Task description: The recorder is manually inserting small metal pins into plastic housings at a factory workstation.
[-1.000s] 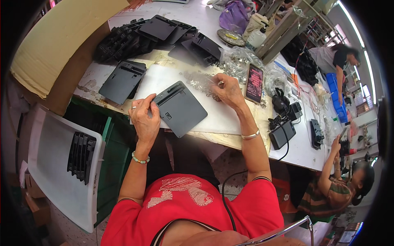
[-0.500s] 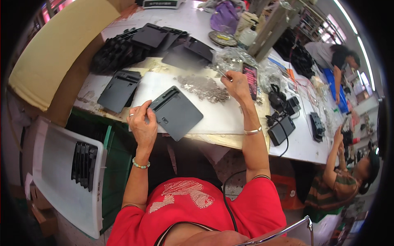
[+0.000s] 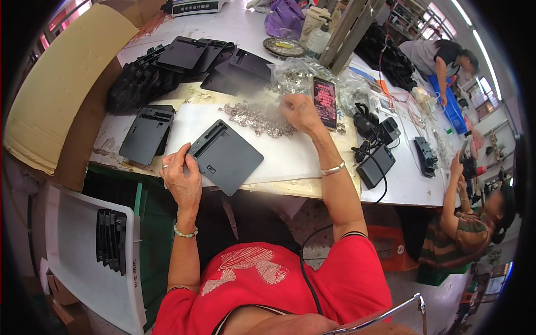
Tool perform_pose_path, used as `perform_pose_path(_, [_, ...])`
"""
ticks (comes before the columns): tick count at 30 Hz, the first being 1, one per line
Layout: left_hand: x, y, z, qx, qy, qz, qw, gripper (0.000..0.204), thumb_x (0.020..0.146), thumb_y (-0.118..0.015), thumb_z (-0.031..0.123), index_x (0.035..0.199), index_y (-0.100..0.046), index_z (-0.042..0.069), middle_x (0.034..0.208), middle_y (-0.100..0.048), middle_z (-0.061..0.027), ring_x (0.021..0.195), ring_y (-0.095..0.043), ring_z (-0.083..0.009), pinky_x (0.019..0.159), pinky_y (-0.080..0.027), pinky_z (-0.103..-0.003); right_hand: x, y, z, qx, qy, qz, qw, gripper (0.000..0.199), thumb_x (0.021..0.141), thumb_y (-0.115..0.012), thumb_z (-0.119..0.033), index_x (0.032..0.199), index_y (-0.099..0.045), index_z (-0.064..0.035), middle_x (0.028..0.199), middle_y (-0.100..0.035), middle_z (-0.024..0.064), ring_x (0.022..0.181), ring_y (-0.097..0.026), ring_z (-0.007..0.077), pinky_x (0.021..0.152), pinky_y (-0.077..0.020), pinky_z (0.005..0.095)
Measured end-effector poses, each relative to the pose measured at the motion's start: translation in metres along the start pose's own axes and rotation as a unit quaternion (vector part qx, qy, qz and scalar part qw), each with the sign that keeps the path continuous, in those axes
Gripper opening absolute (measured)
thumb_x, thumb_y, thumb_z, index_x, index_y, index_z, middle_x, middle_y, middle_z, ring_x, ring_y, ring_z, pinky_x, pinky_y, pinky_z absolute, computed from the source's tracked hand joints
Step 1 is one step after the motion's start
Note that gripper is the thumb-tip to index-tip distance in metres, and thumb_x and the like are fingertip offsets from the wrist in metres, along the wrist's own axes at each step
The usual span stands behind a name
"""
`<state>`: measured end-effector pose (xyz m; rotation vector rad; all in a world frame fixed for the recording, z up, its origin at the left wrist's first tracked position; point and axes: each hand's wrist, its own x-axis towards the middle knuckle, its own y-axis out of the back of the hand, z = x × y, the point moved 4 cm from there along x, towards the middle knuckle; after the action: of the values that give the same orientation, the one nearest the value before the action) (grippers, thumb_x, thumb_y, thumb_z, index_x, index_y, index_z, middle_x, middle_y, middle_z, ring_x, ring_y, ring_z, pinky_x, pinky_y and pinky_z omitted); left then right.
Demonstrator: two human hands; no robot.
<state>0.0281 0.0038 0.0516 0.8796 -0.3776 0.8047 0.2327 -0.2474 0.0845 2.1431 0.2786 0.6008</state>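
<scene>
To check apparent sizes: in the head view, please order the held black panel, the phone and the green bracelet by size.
1. black panel
2. phone
3. green bracelet

The bracelet lies nearer the camera, yet looks smallest.

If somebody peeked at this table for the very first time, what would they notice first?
Probably the dark grey plastic panel near the table's front edge, with the left hand gripping its near corner. Just behind it, the right hand reaches into a glittery heap of small metal parts on the white sheet. A big jumble of black panels is stacked at the back left.
</scene>
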Motion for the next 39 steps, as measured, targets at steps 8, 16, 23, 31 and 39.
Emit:
perform_pose_path(8, [-0.001,0.000,-0.003,0.001,-0.002,-0.001,1.000,0.025,0.085,-0.058,0.008,0.107,-0.069,0.006,0.088,-0.066,-0.0094,0.091,-0.057,-0.0235,0.083,-0.038,-0.038,0.002,-0.001,0.000,0.039,-0.004,-0.017,0.999,0.023,0.077,-0.067,-0.018,0.083,-0.068,0.0044,0.077,-0.066,0.0230,0.074,-0.066,0.0378,0.071,-0.0510,0.0427])
perform_pose_path(16, [-0.001,0.000,-0.001,-0.004,0.000,-0.003,1.000,0.025,0.085,-0.058,0.008,0.107,-0.069,0.006,0.086,-0.066,-0.0090,0.091,-0.057,-0.0230,0.083,-0.038,-0.037,0.004,-0.003,0.015,0.063,-0.024,0.016,0.998,0.024,0.075,-0.064,-0.017,0.078,-0.067,0.0062,0.070,-0.065,0.0233,0.066,-0.065,0.0345,0.067,-0.0507,0.0412])
perform_pose_path(23, [-0.001,0.000,0.000,-0.006,-0.008,-0.001,1.000,0.025,0.086,-0.058,0.008,0.108,-0.069,0.006,0.086,-0.066,-0.0084,0.092,-0.056,-0.0230,0.084,-0.038,-0.037,0.004,0.002,0.011,0.054,-0.021,0.025,0.998,0.025,0.075,-0.064,-0.018,0.078,-0.067,0.0070,0.068,-0.064,0.0227,0.063,-0.064,0.0331,0.065,-0.0502,0.0397])
perform_pose_path(31, [0.001,0.004,-0.001,-0.013,0.005,-0.017,1.000,0.025,0.086,-0.058,0.008,0.108,-0.069,0.005,0.087,-0.066,-0.0087,0.093,-0.056,-0.0235,0.085,-0.039,-0.038,0.003,0.013,0.005,0.012,-0.038,-0.044,0.998,0.020,0.076,-0.065,-0.017,0.078,-0.068,0.0034,0.069,-0.064,0.0208,0.062,-0.064,0.0310,0.063,-0.0499,0.0383])
perform_pose_path(39, [0.012,0.064,0.051,-0.011,-0.114,0.074,0.991,0.028,0.086,-0.058,-0.004,0.112,-0.066,-0.001,0.104,-0.060,-0.0147,0.104,-0.056,-0.0280,0.091,-0.044,-0.039,0.005,0.014,0.037,0.022,-0.047,0.130,0.990,0.020,0.077,-0.069,-0.019,0.084,-0.070,0.0000,0.072,-0.066,0.0190,0.065,-0.066,0.0309,0.064,-0.0507,0.0382])
